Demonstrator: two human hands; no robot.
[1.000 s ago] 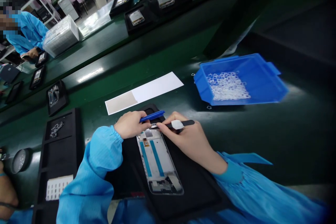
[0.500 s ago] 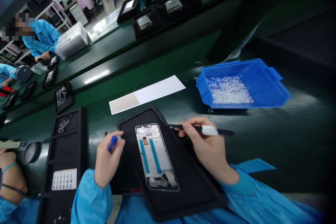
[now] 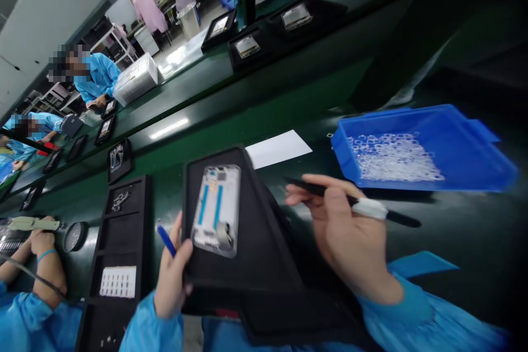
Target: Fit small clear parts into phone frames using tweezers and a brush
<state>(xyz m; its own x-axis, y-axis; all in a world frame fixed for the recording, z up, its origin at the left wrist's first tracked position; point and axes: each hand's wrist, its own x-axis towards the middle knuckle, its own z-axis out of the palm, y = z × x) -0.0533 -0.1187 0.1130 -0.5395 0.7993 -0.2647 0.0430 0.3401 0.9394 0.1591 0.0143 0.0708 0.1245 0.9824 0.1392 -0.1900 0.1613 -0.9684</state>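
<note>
My left hand (image 3: 170, 280) grips the near left edge of a black tray (image 3: 256, 242) and tilts it up off the table. A blue pen-like tool (image 3: 166, 240) sticks out between the same fingers. A white phone frame (image 3: 216, 210) with two blue strips lies in the tray. My right hand (image 3: 344, 231) hovers to the right of the tray, fingers closed round black tweezers (image 3: 358, 204) with a white band.
A blue bin (image 3: 487, 162) of small clear parts sits at the right, a white sheet (image 3: 278, 148) behind the tray. A long black parts tray (image 3: 119, 242) lies on the left beside a neighbour's hand (image 3: 39, 242). Other workers and trays line the conveyor (image 3: 231, 93).
My hands left the phone frame's top edge. The left hand moved to the tray's near edge and lifted the tray, tilting it. The right hand drew back to the right with the tweezers.
</note>
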